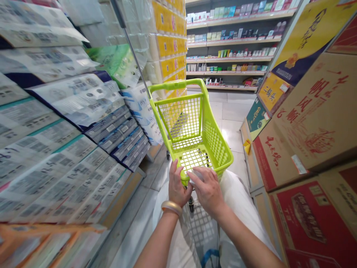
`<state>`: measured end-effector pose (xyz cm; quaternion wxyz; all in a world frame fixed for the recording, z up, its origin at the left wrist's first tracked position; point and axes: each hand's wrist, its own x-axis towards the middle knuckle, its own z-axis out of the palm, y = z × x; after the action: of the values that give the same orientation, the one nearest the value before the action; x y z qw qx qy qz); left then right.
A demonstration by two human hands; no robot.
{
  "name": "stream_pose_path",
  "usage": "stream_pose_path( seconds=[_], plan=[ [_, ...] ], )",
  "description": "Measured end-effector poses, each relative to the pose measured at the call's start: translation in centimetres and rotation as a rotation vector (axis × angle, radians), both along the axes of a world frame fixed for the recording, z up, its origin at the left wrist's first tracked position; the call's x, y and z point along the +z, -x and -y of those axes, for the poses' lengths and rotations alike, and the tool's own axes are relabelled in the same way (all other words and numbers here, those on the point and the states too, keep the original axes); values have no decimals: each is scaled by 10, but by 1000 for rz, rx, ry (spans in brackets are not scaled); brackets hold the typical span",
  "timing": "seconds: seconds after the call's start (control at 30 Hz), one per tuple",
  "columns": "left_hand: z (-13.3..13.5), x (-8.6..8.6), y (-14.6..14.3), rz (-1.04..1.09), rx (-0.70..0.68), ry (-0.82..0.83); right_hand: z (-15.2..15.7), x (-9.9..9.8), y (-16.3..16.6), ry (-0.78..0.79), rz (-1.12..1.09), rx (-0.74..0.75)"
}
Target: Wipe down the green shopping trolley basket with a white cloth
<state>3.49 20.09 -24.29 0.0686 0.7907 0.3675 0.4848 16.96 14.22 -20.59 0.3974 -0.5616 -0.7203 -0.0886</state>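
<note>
A lime-green plastic shopping cart basket (216, 143) stands in a shop aisle just in front of me, nothing inside it. My left hand (177, 186), with a bangle at the wrist, grips the basket's near rim, fingers curled over the edge. My right hand (206, 188) rests on the same rim beside it, fingers bent over a pale handle part (195, 175). A green push handle (175, 85) runs across the basket's far end.
Stacked tissue packs (69, 149) wall the left side, on a low wooden base. Red and yellow cardboard boxes (306, 130) are piled on the right. Tiled floor (231, 111) leads to shelves of small goods (228, 48) at the back.
</note>
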Motion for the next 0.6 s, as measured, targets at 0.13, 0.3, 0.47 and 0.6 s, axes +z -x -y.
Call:
stream_pose_path(
  seconds=[0.13,0.3,0.47,0.6],
  plan=[
    [0,0,-1,-8,14,-5,-1,-8,-19,-3,17,7],
    [0,0,-2,-3,19,-12,-7,-15,-56,-92,-118,-242],
    [1,-1,-2,8,26,-7,-2,-12,-25,-37,-56,-30],
    [1,-1,0,-6,21,14,2,-10,-11,-11,-43,94]
  ],
)
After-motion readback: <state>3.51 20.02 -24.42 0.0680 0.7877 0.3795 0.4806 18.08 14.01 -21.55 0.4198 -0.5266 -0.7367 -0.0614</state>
